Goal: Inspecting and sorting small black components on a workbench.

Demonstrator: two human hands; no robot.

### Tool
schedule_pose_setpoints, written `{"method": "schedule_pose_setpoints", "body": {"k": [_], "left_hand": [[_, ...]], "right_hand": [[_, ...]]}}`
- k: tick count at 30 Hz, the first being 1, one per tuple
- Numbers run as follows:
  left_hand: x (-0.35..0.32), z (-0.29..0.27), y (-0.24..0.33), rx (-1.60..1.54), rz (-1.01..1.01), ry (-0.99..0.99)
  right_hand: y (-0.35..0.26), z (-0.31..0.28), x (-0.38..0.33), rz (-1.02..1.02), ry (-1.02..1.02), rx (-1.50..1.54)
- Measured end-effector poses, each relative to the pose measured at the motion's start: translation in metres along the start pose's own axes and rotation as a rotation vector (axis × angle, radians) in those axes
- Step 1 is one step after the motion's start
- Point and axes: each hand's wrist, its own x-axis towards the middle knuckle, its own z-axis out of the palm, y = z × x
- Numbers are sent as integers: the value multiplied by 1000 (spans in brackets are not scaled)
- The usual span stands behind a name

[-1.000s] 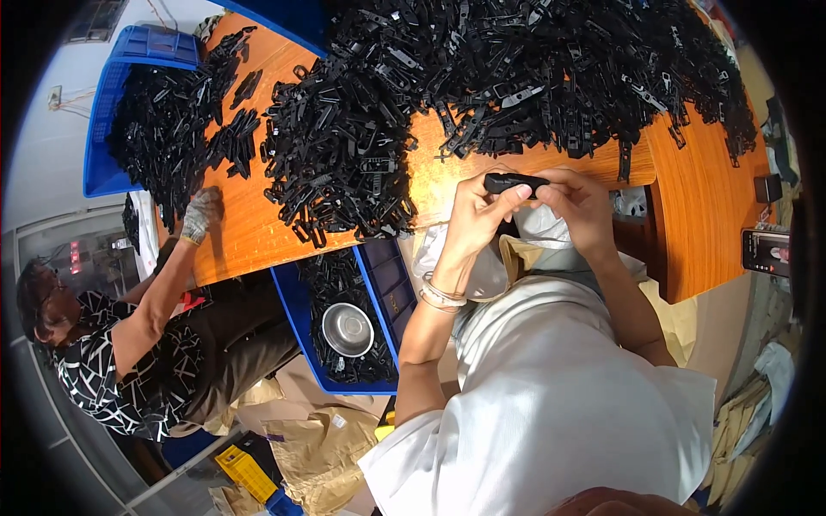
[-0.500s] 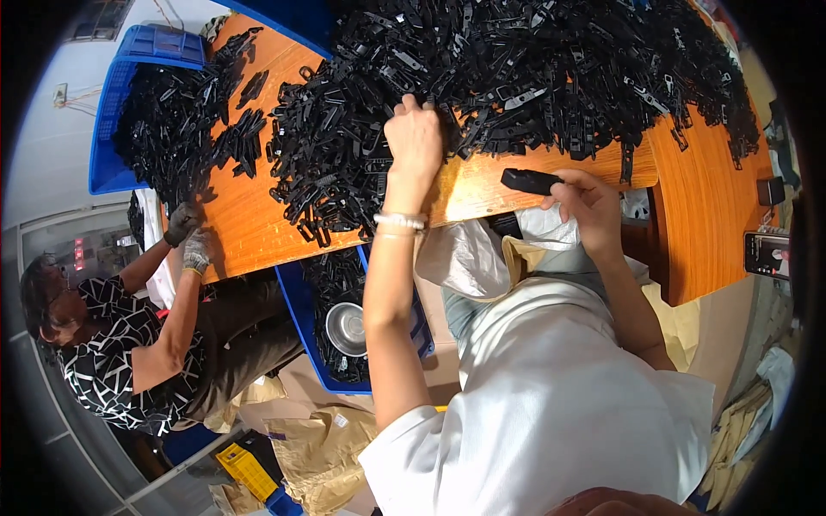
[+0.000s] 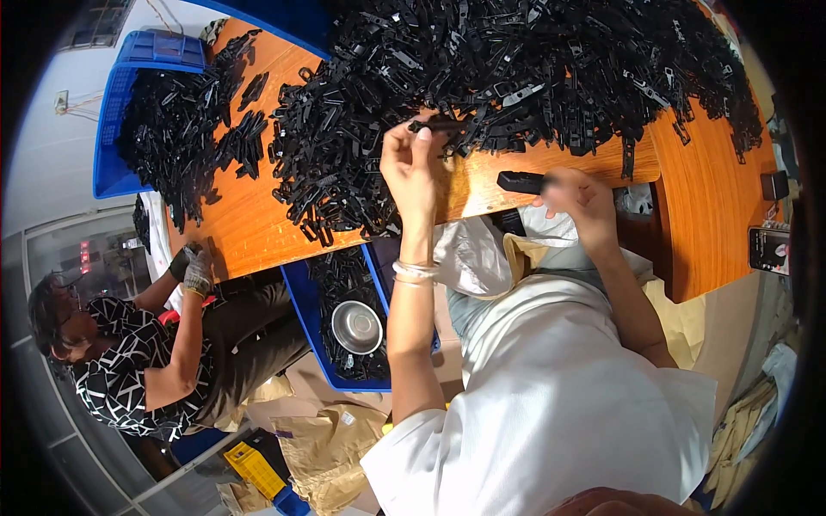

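While the left hand [image 3: 408, 172] pinches a small black piece [image 3: 423, 127] between thumb and fingers at the near edge of the pile [image 3: 533, 73], that piece's far end merges with the dark parts behind it, so its full shape cannot be made out. The right hand [image 3: 581, 206], near the table [image 3: 710, 193] edge, grips one end of a black block [image 3: 520, 182]; the fingertips are blurred, and the gripped end is covered by them. The pile runs out of view at the top, where a blue tub [image 3: 267, 19] is also cut off. Below the table, the left forearm [image 3: 411, 322] hides part of a blue bin [image 3: 301, 322], and a metal bowl [image 3: 357, 327] covers some black parts inside it. At left, a co-worker's gloved hands [image 3: 196, 271] are close together beside the table; whether they hold anything cannot be told. A phone [image 3: 770, 250] sits near the dark right rim, its screen too small to read.
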Motion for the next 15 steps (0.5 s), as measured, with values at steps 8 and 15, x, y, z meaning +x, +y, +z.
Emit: {"method": "schedule_pose_setpoints", "body": {"k": [8, 15], "left_hand": [[-33, 18, 20, -324, -631, -415], [-47, 20, 21, -21, -553, -714]], "right_hand": [[-7, -16, 0, -78, -164, 36], [-18, -7, -3, -257, -240, -204]]}}
